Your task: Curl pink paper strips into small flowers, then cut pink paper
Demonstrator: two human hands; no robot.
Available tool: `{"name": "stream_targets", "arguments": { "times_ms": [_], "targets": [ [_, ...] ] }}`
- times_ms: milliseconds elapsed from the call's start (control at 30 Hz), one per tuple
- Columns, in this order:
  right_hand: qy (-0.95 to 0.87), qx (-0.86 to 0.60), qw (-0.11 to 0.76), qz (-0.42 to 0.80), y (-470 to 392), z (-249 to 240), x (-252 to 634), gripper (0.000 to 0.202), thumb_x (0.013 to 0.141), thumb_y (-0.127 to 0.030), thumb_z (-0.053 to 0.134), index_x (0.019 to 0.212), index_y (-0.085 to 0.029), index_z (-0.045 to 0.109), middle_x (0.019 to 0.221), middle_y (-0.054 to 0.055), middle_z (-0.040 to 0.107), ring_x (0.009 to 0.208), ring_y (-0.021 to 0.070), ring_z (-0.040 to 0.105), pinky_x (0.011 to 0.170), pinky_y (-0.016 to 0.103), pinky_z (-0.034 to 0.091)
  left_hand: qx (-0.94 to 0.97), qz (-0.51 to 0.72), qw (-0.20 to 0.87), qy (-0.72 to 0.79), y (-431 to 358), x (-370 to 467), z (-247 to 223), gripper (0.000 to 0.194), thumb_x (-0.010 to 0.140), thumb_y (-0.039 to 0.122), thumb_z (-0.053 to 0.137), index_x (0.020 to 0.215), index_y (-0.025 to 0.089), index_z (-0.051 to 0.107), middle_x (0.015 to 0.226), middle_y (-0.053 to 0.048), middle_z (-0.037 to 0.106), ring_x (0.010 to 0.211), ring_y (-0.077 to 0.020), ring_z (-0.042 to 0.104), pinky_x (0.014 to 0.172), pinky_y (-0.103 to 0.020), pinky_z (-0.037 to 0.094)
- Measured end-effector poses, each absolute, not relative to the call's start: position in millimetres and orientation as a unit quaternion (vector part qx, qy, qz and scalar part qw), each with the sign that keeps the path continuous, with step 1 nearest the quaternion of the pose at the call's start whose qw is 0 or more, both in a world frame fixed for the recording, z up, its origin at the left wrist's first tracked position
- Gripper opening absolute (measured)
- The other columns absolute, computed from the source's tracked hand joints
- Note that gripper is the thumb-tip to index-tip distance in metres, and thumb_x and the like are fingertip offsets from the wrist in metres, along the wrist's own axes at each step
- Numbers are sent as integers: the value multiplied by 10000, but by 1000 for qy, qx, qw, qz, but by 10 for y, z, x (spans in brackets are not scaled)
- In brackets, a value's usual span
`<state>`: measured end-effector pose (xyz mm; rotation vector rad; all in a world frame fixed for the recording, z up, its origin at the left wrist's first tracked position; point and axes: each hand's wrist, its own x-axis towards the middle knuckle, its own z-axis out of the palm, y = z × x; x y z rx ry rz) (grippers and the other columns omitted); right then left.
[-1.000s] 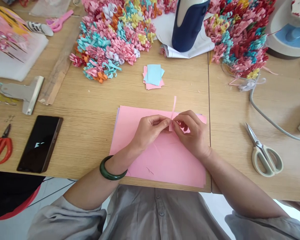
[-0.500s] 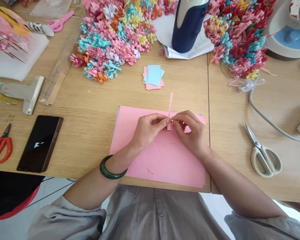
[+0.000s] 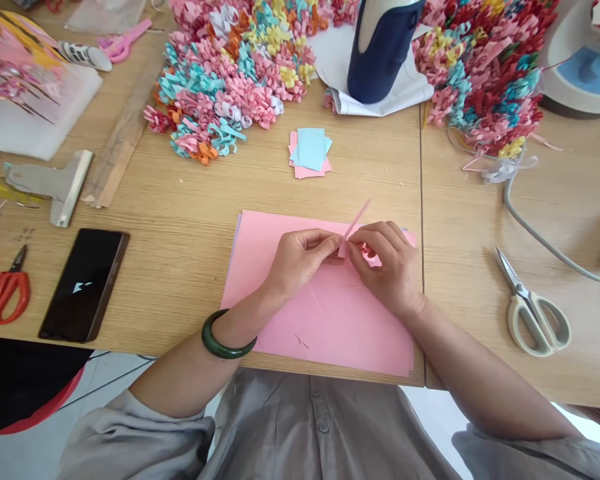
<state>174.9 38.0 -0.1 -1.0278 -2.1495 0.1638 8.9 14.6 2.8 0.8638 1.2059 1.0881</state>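
Observation:
A narrow pink paper strip (image 3: 358, 217) is pinched between my two hands, its free end slanting up to the right. My left hand (image 3: 305, 259) closes thumb and forefinger on its lower part, and a green bangle (image 3: 226, 335) circles that wrist. Close beside it, my right hand (image 3: 387, 263) pinches the same strip, the other fingers curled; a small reddish-pink curled bit shows under them. Both hands are over a pink paper sheet (image 3: 300, 317) with thin paper scraps on it. Just where the fingertips meet, the strip is partly hidden.
Small blue and pink paper squares (image 3: 311, 150) lie beyond the sheet. White-handled scissors (image 3: 537, 313) rest right; a phone (image 3: 85, 285) and red-handled scissors (image 3: 4, 293) lie left. Heaps of curled paper pieces (image 3: 220, 87), a dark blue bottle (image 3: 383, 57) and a corded appliance (image 3: 580, 60) stand behind.
The strip's free end has swung from nearly upright to a slant toward the right. Both hands keep their pinch in almost the same place; the whole view has shifted slightly.

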Motion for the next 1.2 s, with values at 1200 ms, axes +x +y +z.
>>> {"name": "stream_targets", "arguments": {
  "times_ms": [1200],
  "targets": [
    [-725,-433,420,332,382,64,1757,111,939,-270,619,911,-279,726,992,6,741,1015,199,621,941,407,489,389,456,623,502,121,101,25,220,749,338,788,813,129,763,825,-40,763,773,-162,720,753,-303,636]
  ]
}}
